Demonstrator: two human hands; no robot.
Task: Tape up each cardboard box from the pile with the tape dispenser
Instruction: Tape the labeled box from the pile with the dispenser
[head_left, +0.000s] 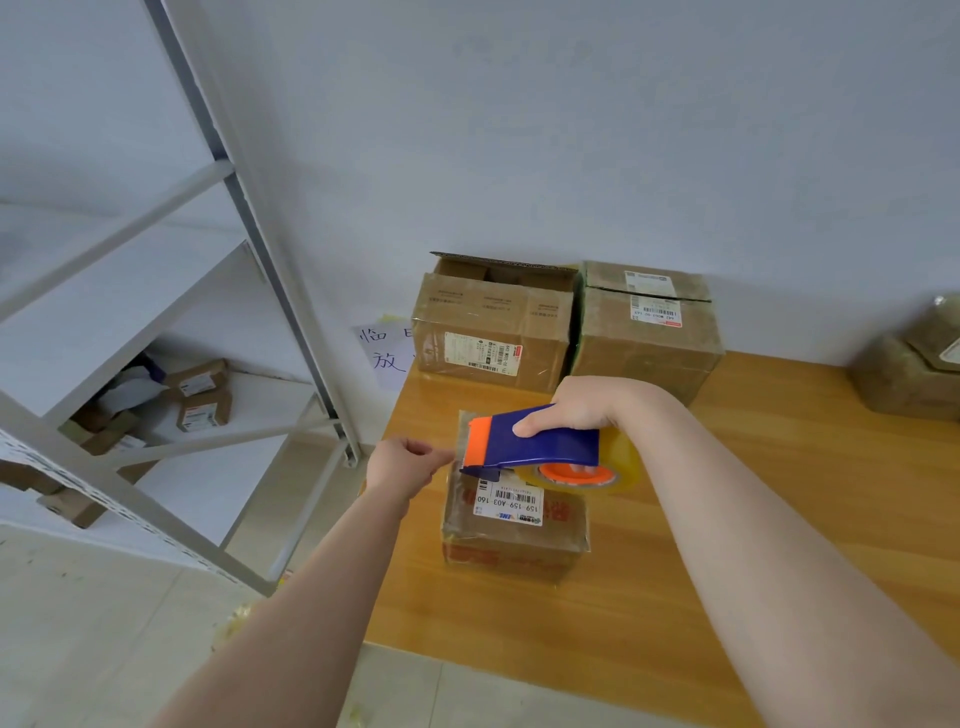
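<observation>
A: How is the grip?

B: The right hand (576, 410) is wrapped over the top of the dispenser (540, 441), with the thumb on the near side. The box (514, 525) lies straight under that grip on the table (727, 519), label up.

A: And the other hand?

B: The left hand (405, 462) is just left of the grip, at the dispenser's orange mouth. Its fingertips are pinched together, on the free end of the tape (621, 460) by the look of it. The film is clear, so the end itself is hard to make out.

A: What could go wrong from here?

B: Several things. The end does not look stuck to the box yet. If the pinch slips, the film may snap back to the roll or fold on itself. Neither hand steadies the box, and it looks light. A hard pull from the grip could drag it along the table instead of paying out tape. If the dispenser travels at a slant, the strip will probably run crooked and wrinkle. The left fingertips are also very close to the cutting edge at the mouth, so a jerk toward them could nick a finger.

A: Anything waiting?

B: The pile (644, 332) stands beyond the grip, against the wall. One carton (493, 322) there has its flaps open, so more taping likely follows.
</observation>
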